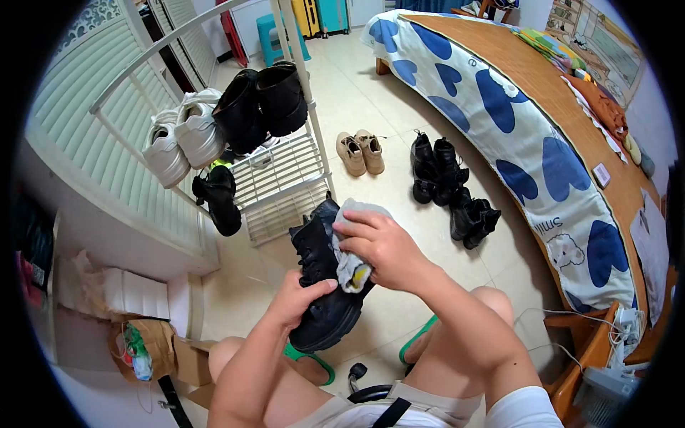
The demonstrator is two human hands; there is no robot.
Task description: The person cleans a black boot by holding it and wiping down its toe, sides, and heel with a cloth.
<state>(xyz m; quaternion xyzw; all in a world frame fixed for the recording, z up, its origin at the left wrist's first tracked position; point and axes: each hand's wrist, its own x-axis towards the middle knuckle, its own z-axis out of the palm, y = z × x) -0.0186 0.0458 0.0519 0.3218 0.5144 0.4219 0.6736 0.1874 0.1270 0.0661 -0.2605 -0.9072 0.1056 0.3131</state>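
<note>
A black lace-up boot [315, 260] is tilted above my lap, toe toward me. My left hand [291, 298] grips its side, thumb on the upper and fingers hidden underneath. In my right hand [389, 251] is a bunched grey cloth [349, 269] with a yellow patch, pressed against the boot's right side near the ankle. Black shoes [282, 100] and white sneakers [198, 132] sit on the white rack [282, 192] ahead. Another black shoe [222, 200] hangs at the rack's left side.
Beige boots [360, 153], black boots [433, 170] and smaller black shoes [474, 217] stand on the tiled floor. To the right is a bed with a heart-patterned sheet [564, 171]. A paper bag [153, 349] lies low on the left; cables [628, 324] hang at the right.
</note>
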